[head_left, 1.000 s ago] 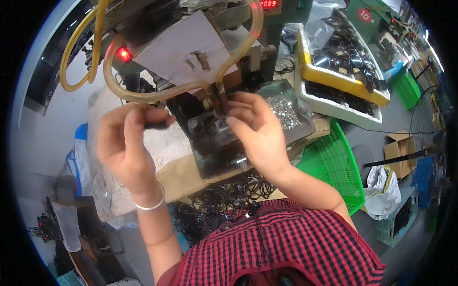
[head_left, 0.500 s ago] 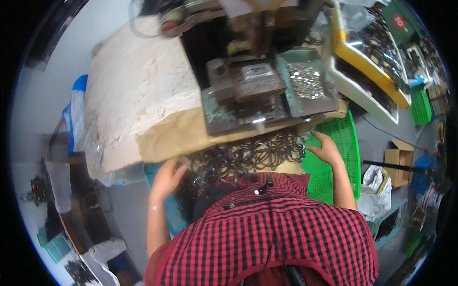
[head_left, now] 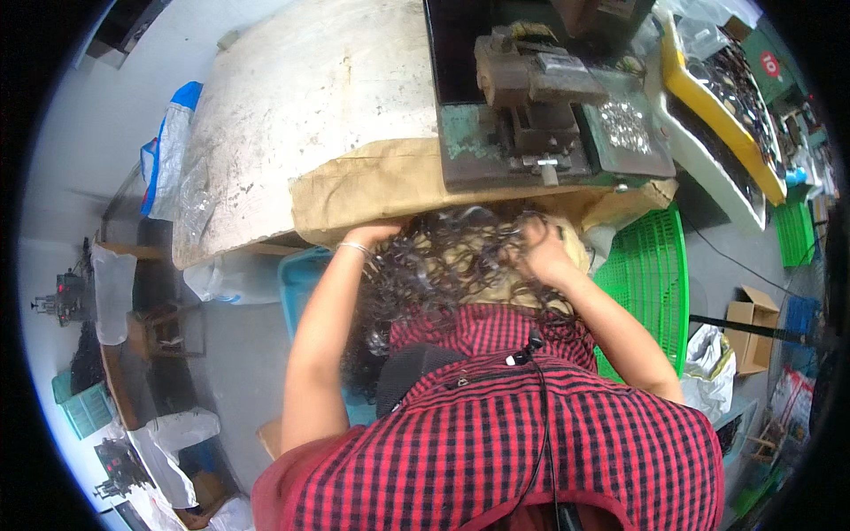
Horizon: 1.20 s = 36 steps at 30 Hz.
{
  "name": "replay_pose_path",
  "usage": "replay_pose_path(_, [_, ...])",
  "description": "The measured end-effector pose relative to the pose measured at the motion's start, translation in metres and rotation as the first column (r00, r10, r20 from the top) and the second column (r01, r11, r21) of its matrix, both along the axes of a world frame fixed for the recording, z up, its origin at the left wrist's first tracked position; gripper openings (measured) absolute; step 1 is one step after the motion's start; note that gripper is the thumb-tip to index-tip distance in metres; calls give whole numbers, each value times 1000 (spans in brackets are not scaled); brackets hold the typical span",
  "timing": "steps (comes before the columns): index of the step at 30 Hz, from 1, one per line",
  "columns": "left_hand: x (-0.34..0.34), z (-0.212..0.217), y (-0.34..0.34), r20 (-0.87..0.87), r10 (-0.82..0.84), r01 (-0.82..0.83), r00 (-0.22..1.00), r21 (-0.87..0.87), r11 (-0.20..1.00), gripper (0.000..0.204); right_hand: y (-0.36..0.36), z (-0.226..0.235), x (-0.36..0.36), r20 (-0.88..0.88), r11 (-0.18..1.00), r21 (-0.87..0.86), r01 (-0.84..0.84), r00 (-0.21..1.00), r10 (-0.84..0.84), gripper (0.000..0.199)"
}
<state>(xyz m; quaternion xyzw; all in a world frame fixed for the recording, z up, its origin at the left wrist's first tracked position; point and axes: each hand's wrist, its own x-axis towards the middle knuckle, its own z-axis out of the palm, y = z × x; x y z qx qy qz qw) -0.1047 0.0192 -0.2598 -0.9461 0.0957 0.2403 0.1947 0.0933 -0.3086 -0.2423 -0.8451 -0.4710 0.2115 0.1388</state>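
A loose heap of dark, shiny, curled pieces (head_left: 452, 252) lies in front of me on a tan sheet over my lap. Their exact kind is not clear. At the heap's left edge is my left hand (head_left: 379, 233), palm toward the pieces, its fingers hidden behind them. My right hand (head_left: 544, 255) reaches into the heap's right side, the fingers blurred and partly covered by the pieces. Just beyond stands a small press machine (head_left: 540, 111) with a worn metal head. A tray of small silvery parts (head_left: 625, 126) sits on its right side.
A scuffed white tabletop (head_left: 310, 106) with brown paper (head_left: 372, 186) along its near edge spreads left of the machine. On the right are a green plastic basket (head_left: 651, 292), a yellow-edged foam box (head_left: 717, 115) and a cardboard box (head_left: 753, 332). A blue bin (head_left: 297, 288) stands at lower left.
Both hands have moved inward from the sides into the heap of curled pieces, which is now bunched up higher. The view has shifted, so the machine appears farther right.
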Motion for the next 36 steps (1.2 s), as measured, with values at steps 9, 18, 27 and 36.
replay_pose_path(9, [-127,86,-25,-660,521,-615,541,-733,-290,56,96,105,-160,-384,947,-128,-294,895,226,75])
replay_pose_path(18, [-230,70,-35,-125,936,-930,330,-212,299,34,113,157,-194,-445,727,261,-635,590,674,46])
replay_pose_path(27, [-68,131,-184,308,474,5,825,-843,539,45,28,65,-36,324,935,275,-225,937,130,43])
replay_pose_path(36, [-174,105,-158,24,666,-436,746,-737,516,29,94,-11,-48,404,970,162,-181,909,102,44])
